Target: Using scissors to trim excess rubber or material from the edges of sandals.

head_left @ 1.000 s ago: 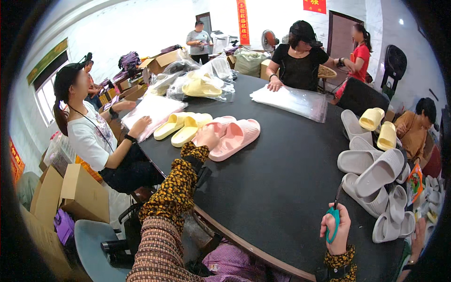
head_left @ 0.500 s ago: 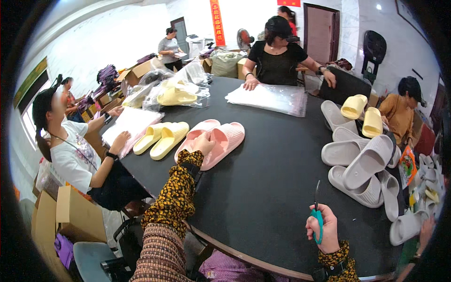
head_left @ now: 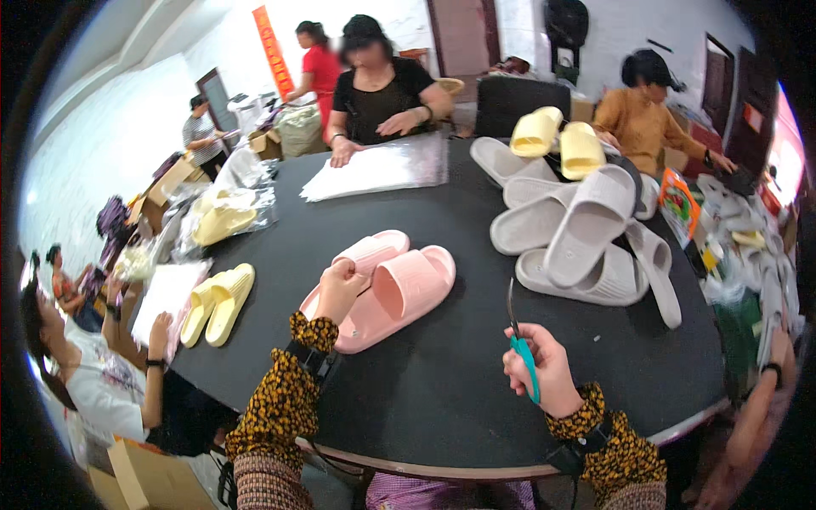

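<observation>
My left hand (head_left: 342, 287) is closed at the inner side of a pair of pink slippers (head_left: 415, 293), which lie side by side on the black table. Its fingers pinch by the left slipper's strap; the exact grip is partly hidden. In my right hand (head_left: 544, 365) is a pair of scissors (head_left: 523, 361) with teal handles, the dark blades pointing up and away. This hand hovers over the table's near right part, apart from the slippers.
Grey slippers (head_left: 586, 229) are heaped at the right, with yellow slippers (head_left: 537, 132) on top. Another yellow pair (head_left: 223, 304) lies left. Clear plastic bags (head_left: 382, 170) are stacked across the table (head_left: 408, 399), under a co-worker's hand. Other people work around it.
The view has turned right. My left hand and the pink slippers have come nearer and farther from the yellow pair at left. The scissors remain in my right hand.
</observation>
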